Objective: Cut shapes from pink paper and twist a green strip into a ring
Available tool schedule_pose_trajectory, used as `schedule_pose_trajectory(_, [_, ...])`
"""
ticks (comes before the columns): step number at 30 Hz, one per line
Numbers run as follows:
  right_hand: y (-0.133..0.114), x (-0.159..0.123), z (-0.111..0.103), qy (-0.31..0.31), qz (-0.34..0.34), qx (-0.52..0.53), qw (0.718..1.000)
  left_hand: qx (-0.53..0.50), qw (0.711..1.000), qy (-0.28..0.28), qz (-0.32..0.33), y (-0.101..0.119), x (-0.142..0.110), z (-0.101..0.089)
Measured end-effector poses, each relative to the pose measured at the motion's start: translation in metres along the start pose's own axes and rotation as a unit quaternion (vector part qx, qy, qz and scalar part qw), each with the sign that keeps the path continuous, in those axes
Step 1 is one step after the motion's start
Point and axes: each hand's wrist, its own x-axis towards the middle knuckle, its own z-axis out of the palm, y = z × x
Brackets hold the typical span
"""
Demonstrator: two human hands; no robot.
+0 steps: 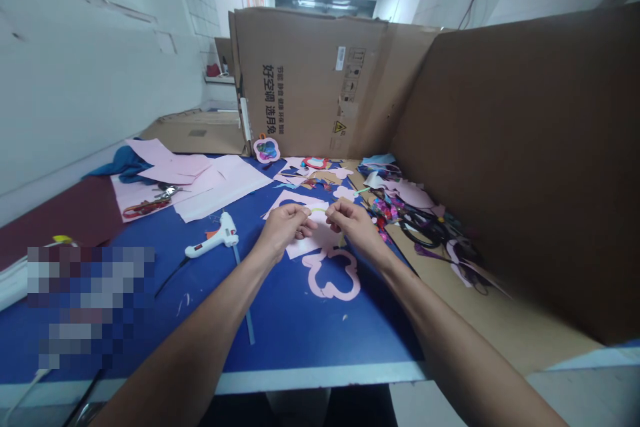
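Observation:
A thin yellow-green strip [319, 209] spans the gap between my two hands, bowed slightly upward; its exact kind is too small to tell. My left hand [289, 223] pinches one end between thumb and fingers. The other end is pinched by my right hand [353, 219]. Both hands are above pink sheets of paper [310, 240] on the blue table. Just below them lies a pink flower-shaped frame [353, 280] with an open centre. To the left of my left hand, a white glue gun [215, 238] lies on its side with a clear glue stick strip [243, 293] near its nozzle.
Black-handled scissors [425, 227] and colourful scraps [385, 207] lie at right beside a cardboard wall [525, 147]. A finished-looking pink flower piece [267, 149] leans on the back cardboard box [315, 80]. Pink sheets [220, 180] and keys [167, 192] are at left.

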Motion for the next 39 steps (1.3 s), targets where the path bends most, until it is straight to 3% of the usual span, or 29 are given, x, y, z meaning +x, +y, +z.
schedule_pose_trajectory(12, [-0.003, -0.003, 0.002, -0.04, -0.022, -0.055, 0.997, 0.004, 0.999, 0.019, 0.028, -0.004, 0.003, 0.0])
schedule_pose_trajectory(20, [0.003, 0.002, -0.007, 0.016, -0.034, -0.077, 0.996, 0.0, 1.0, 0.01, -0.002, 0.0, 0.0, 0.0])
schedule_pose_trajectory(30, [0.003, 0.001, -0.004, -0.008, -0.037, -0.071, 0.997, 0.003, 0.999, 0.001, 0.04, -0.006, 0.001, 0.003])
schedule_pose_trajectory(39, [0.0, 0.003, -0.012, 0.017, -0.025, -0.058, 0.998, -0.008, 1.0, 0.003, -0.009, 0.005, 0.004, -0.005])
